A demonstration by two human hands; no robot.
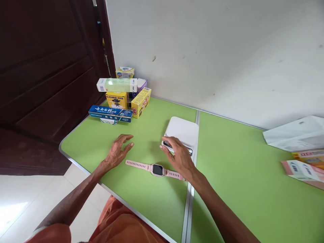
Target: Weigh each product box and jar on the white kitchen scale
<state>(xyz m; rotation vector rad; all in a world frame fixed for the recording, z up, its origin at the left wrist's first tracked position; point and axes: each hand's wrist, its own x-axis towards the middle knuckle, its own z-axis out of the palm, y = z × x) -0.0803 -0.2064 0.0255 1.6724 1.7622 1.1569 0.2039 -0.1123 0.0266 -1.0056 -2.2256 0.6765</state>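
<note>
The pink watch with a dark, square screen (158, 170) lies flat on the smooth green counter (227, 145), face up, with its strap (138, 164) stretched out both ways. It lies between the two hands, a bit closer to the person.

The left hand (118, 150) is empty. Its fingers (126, 136) are bent and its thumb is well apart from them, up past the loose strap end. The right hand (181, 157) is empty too, with its fingers (169, 139) curled and its thumb held away. It is over the front of the flat white plastic scale (182, 130). I cannot tell if it touches the scale. The right wrist hides some of the other strap end.

To work well here, I think the right arm should come up off that strap end first, so a sleeve or wrist does not drag it. The watch is best held by its sides, with soft fingers, so the screen does not get smudged. The strap looks bendy, so it may flop if only one end is lifted; two hands would keep it straight. Anything put on the scale should go down gently, in the middle, and then the fingers should let go.
</note>
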